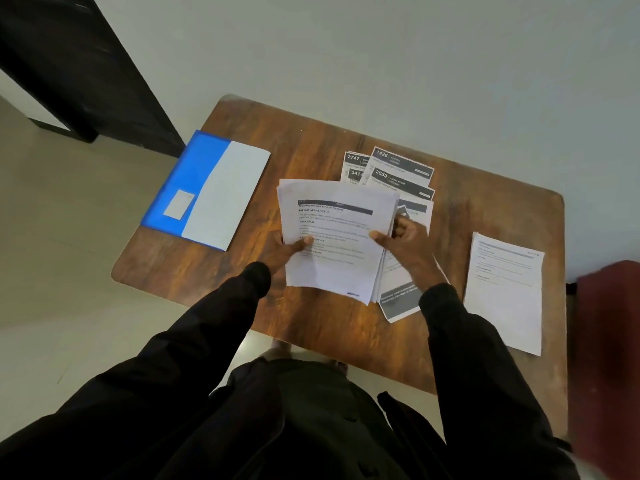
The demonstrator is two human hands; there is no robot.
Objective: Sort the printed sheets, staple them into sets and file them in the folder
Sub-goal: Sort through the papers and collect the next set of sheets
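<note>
Pale wall and floor surround a brown wooden desk (311, 147), with something tall and dark standing in the upper left of the frame. Along the desk's left edge lies the blue and white folder (207, 188), closed and flat. Near the middle, my left hand (284, 251) grips the lower left side of a stack of printed sheets (332, 251), thumb on top and the other fingers hidden underneath. My right hand (407, 245) holds the stack's right side, thumb pressed on the top page, fingers curled behind. Above the stack, a fan of numbered sheets (398, 168) lies on the desk (I can read 2747, 1426 and 2659). A sheet with a grey band (398, 303) pokes out under my right wrist. Further right, a separate pile of sheets (505, 299) lies flat, well apart from the folder. A blurred red shape (609, 341) fills the right edge.
</note>
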